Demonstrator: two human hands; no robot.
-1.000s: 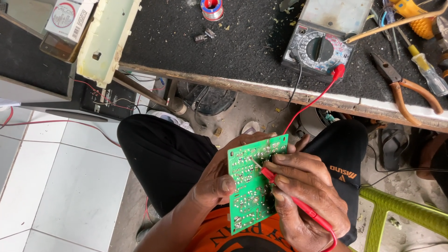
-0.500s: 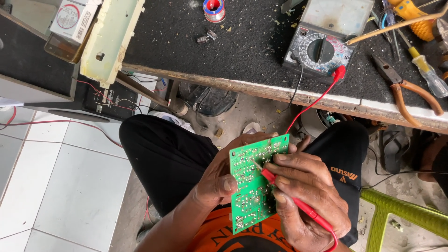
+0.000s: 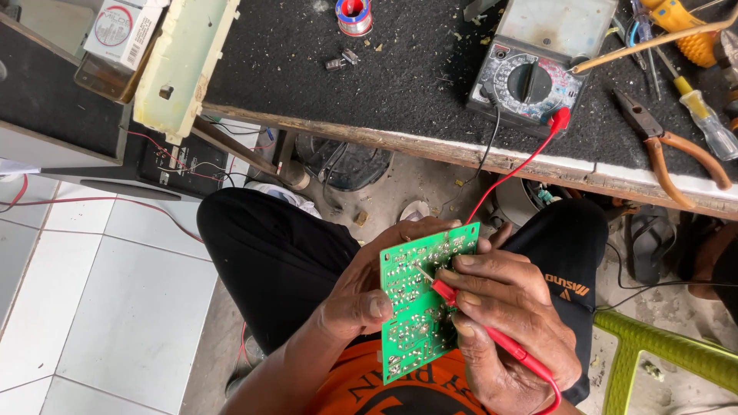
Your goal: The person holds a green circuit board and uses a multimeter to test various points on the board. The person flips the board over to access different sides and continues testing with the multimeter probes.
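A green circuit board (image 3: 411,307) with many solder points is held upright over my lap. My left hand (image 3: 361,296) grips its left edge, thumb on the face. My right hand (image 3: 507,323) holds a red test probe (image 3: 461,307) like a pen, its metal tip touching the board's upper middle. The probe's red wire (image 3: 515,173) runs up to an analog multimeter (image 3: 530,77) on the black-topped workbench (image 3: 400,92). A black wire also leaves the meter and drops under the bench edge.
Orange-handled pliers (image 3: 669,150) and screwdrivers (image 3: 696,100) lie at the bench's right end. A solder spool (image 3: 354,15) sits at the top. A cream plastic housing (image 3: 184,65) and a speaker cabinet (image 3: 58,115) stand left. A green plastic chair (image 3: 661,353) is at lower right.
The probe tip and both hands stay on the board almost unmoved; the view has shifted only slightly.
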